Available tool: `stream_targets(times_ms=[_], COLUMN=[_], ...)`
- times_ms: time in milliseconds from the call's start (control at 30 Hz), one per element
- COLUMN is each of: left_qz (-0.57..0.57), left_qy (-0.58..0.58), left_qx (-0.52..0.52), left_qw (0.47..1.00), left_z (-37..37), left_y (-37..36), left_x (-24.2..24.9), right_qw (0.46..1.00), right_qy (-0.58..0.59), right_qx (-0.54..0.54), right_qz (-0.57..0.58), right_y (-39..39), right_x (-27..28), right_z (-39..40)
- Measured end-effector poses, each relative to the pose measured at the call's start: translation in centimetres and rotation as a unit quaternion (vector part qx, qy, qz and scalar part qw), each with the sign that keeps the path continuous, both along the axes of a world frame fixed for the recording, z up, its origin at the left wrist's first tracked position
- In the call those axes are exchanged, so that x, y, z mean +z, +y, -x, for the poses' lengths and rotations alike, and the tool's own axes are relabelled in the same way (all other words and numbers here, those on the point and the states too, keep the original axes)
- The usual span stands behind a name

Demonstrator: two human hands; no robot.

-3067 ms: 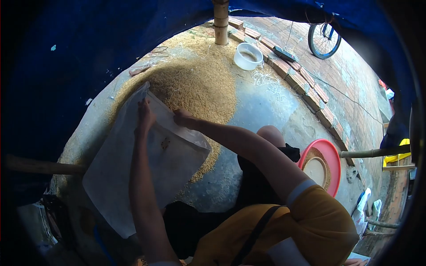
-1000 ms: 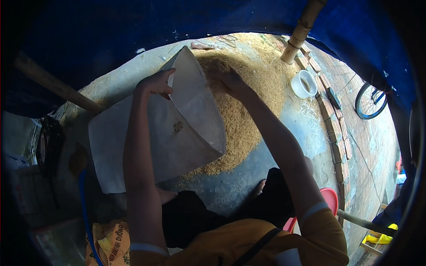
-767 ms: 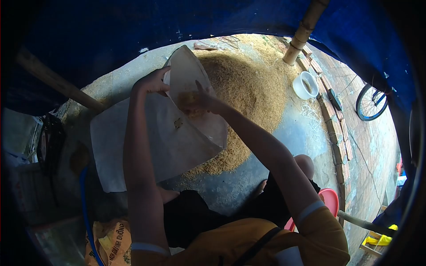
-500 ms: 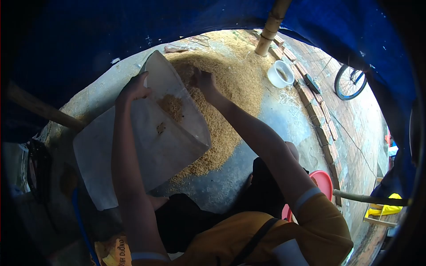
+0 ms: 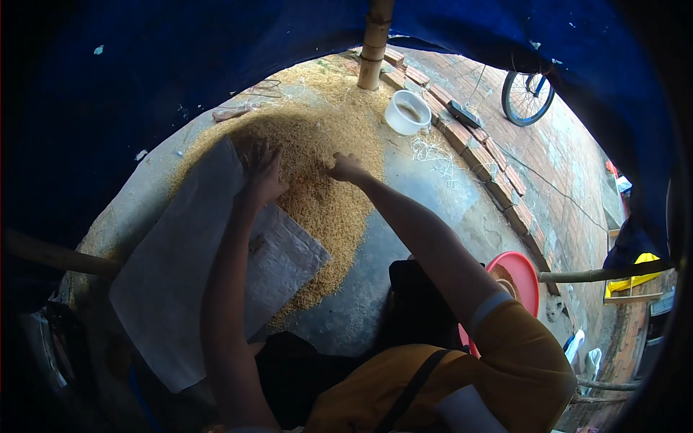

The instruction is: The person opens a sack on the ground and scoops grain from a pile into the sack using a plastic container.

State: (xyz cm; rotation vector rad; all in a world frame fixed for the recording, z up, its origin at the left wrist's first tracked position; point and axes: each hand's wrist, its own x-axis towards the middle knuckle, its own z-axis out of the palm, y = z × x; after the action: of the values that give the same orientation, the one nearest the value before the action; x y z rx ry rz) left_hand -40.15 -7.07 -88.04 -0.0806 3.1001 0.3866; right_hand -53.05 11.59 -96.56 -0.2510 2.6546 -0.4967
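Note:
A broad pile of golden-brown grain husks (image 5: 336, 216) spreads over the floor ahead of me. Flat against its left side lies a white woven sack (image 5: 177, 252), its far corner reaching up to the darker part of the pile. My left hand (image 5: 263, 179) is open over the sack's upper right edge, fingers spread toward the husks. To its right, my right hand (image 5: 348, 167) hangs over the pile with fingers apart and nothing visible in them.
A white plastic tub (image 5: 407, 114) stands beyond the pile, near tangled white string (image 5: 433, 155) and a row of bricks (image 5: 476, 148). By my right side sits a pink basin (image 5: 530, 281). A bamboo post (image 5: 375, 43) rises at the back under a blue tarp (image 5: 216, 36).
My left hand has let go of the raised sack edge and opened; the sack now lies flatter. My right hand has opened and moved slightly down relative to the pile. The camera view has turned.

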Motion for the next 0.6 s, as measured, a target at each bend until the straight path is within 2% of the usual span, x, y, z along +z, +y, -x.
stream_targets(times_ms=[100,167,233,300,367,400,467,533,600], left_qz=[0.001,0.081,0.075,0.07,0.066,0.067,0.186,0.18,0.172], left_qy=[-0.042,-0.08,-0.093,-0.107,-0.159,-0.157,-0.124,-0.126,-0.128], left_qx=[-0.054,-0.051,-0.056,-0.059,-0.008,-0.011,-0.029,-0.022,-0.015], left_qw=[0.998,0.992,0.991,0.99,0.985,0.985,0.974,0.975,0.977], left_z=[1.3,1.9,2.7,3.3,3.7,3.6,3.1,3.2,3.0], left_y=[3.7,5.5,6.4,6.7,6.4,6.2,6.0,6.3,6.7], left_x=[-1.0,-1.7,-3.6,-6.1,-8.3,-9.5,-10.2,-10.0,-8.8], right_qw=[0.999,0.998,0.998,0.998,0.998,0.999,0.996,0.992,0.992], right_qy=[0.02,0.021,-0.027,-0.023,-0.017,0.006,0.032,0.089,0.085], right_qx=[0.013,0.015,0.032,0.022,0.013,-0.032,-0.078,-0.09,-0.09], right_qz=[-0.042,-0.056,-0.054,-0.054,-0.055,-0.034,-0.012,0.019,0.015], right_y=[2.6,4.3,6.0,7.2,7.6,7.7,8.0,8.3,9.0], right_x=[-1.4,-2.8,-3.5,-3.0,-1.2,0.0,1.0,1.2,1.7], right_z=[1.8,3.8,5.3,5.5,4.9,4.1,4.0,4.2,4.5])
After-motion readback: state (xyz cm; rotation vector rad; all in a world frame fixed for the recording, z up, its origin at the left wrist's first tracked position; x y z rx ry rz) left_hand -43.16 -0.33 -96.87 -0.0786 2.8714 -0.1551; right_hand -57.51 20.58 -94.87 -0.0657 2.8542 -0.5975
